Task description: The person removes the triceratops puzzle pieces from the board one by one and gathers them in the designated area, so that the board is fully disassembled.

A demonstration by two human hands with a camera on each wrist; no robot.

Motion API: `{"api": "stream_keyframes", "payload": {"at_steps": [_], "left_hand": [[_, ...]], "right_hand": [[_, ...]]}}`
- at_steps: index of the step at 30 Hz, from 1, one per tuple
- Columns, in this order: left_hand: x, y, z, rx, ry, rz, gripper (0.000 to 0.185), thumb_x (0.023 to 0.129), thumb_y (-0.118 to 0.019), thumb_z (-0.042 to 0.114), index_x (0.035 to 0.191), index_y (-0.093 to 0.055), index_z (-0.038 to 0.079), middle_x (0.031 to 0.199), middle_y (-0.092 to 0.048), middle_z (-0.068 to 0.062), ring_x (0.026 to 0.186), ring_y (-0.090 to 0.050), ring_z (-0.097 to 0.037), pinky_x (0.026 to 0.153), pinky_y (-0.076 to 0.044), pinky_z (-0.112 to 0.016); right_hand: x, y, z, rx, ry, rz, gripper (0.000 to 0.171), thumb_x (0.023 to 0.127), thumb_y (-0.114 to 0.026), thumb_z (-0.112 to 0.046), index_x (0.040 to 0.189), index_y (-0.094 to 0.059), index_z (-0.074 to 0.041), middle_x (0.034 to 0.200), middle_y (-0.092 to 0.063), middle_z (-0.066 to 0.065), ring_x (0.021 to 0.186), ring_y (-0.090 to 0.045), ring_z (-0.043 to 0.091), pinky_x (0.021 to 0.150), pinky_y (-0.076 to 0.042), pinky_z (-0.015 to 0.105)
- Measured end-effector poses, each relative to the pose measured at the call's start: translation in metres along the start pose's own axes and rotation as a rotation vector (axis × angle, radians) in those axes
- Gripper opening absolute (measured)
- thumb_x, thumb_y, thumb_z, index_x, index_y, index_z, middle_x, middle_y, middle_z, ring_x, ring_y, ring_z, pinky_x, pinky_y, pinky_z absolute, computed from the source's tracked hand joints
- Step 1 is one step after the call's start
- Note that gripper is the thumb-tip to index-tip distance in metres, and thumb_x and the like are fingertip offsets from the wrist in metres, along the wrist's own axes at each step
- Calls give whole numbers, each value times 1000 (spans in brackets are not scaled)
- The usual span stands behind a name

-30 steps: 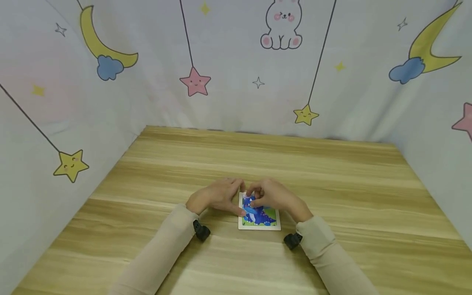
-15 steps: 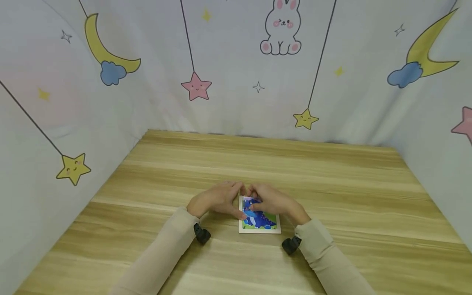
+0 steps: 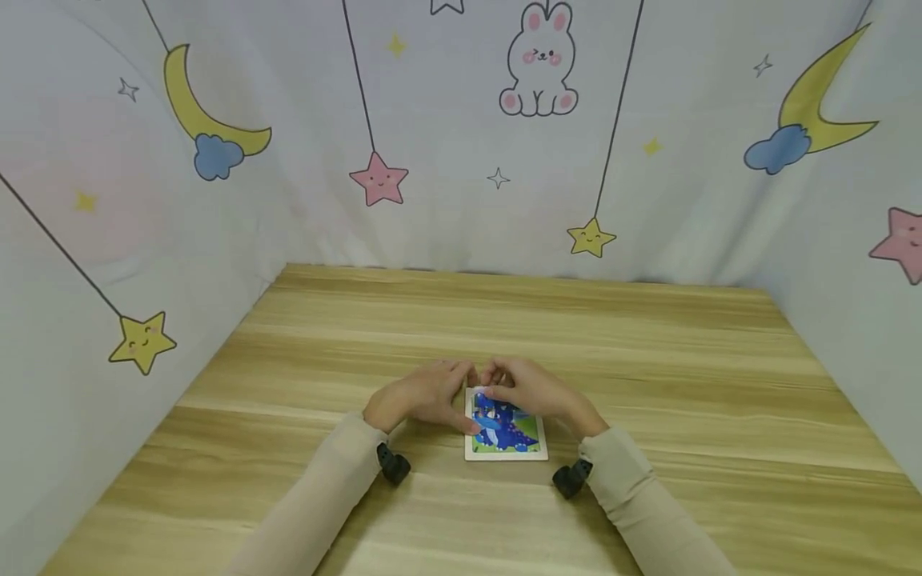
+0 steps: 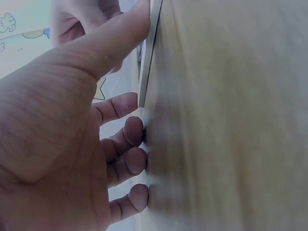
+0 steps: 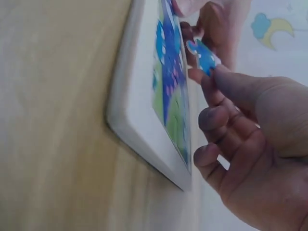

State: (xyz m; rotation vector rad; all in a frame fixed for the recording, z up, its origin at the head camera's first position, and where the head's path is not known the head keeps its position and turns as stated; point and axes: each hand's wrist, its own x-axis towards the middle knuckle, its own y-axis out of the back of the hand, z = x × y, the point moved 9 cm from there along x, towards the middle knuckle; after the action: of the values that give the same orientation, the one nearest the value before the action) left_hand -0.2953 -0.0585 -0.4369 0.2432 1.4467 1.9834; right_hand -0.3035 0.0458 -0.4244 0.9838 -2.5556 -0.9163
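Note:
A small jigsaw puzzle board (image 3: 504, 456) with a white border and a blue dinosaur picture lies on the table. My right hand (image 3: 536, 388) is over its far edge. In the right wrist view, this hand (image 5: 255, 120) pinches a blue puzzle piece (image 5: 206, 58) between thumb and index finger, raised off the picture. My left hand (image 3: 432, 392) is at the board's left side. In the left wrist view, its thumb (image 4: 115, 41) lies straight over the board's edge (image 4: 150, 57), the index fingertip is right at the corner, and the other fingertips touch the table.
The wood-grain table (image 3: 324, 320) extends around the board on all sides. Pale fabric printed with moons, stars and a rabbit (image 3: 540, 64) encloses the back and sides. A black wrist camera (image 3: 392, 464) sits by each cuff.
My right hand's thumb has moved from the middle of the picture to the board's far edge. The left hand stays at the left side. The head view has tilted slightly upward.

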Motion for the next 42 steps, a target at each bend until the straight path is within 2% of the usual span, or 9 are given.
{"api": "stream_keyframes", "payload": {"at_steps": [5, 13, 18, 27, 33, 38, 42], "left_hand": [[2, -2, 1, -16, 4, -4, 67, 79, -78, 60, 123, -48, 19, 112, -52, 0, 100, -49, -17, 90, -43, -36], [1, -1, -2, -28, -4, 16, 68, 78, -80, 57, 124, -49, 17, 108, -51, 0, 97, -47, -18, 87, -42, -35], [-1, -3, -4, -33, 0, 10, 68, 78, -80, 57, 123, -48, 17, 108, -51, -1, 97, -46, -18, 88, -42, -37], [2, -1, 0, -31, -11, 8, 67, 79, -80, 56, 122, -48, 16, 103, -49, -2, 93, -46, -19, 83, -41, -36], [2, 0, 0, -28, -16, 12, 67, 79, -80, 56, 123, -49, 16, 105, -51, -2, 96, -46, -19, 86, -42, -37], [3, 0, -1, -27, -14, 9, 68, 79, -79, 57, 123, -49, 16, 108, -51, -1, 97, -46, -19, 87, -42, -37], [3, 0, 0, -28, -7, 2, 68, 79, -80, 57, 123, -48, 16, 106, -51, -1, 96, -46, -19, 87, -42, -37]], "right_hand": [[-9, 25, 9, -3, -51, 39, 11, 100, -63, -15, 109, -65, -9, 96, -63, 2, 84, -57, 16, 73, -48, 31], [-29, 72, 28, -113, -162, 76, 8, 98, -64, -12, 101, -72, -10, 91, -65, 1, 82, -55, 19, 73, -47, 34], [-38, 84, 46, -111, -253, 104, 9, 98, -66, -14, 99, -71, -7, 90, -64, 4, 83, -55, 19, 73, -46, 34], [-47, 93, 78, -93, -413, 181, 12, 97, -66, -11, 95, -70, 0, 82, -62, 4, 70, -50, 15, 63, -42, 28], [-45, 95, 84, -131, -400, 212, 11, 97, -67, -13, 98, -70, -2, 88, -66, 8, 73, -52, 18, 64, -43, 30], [-42, 94, 74, -170, -363, 239, 14, 97, -66, -12, 107, -68, -3, 89, -64, 11, 74, -54, 21, 66, -43, 33], [-31, 78, 59, -165, -265, 202, 13, 96, -67, -10, 107, -68, -3, 80, -59, 7, 68, -50, 17, 62, -41, 31]]}}
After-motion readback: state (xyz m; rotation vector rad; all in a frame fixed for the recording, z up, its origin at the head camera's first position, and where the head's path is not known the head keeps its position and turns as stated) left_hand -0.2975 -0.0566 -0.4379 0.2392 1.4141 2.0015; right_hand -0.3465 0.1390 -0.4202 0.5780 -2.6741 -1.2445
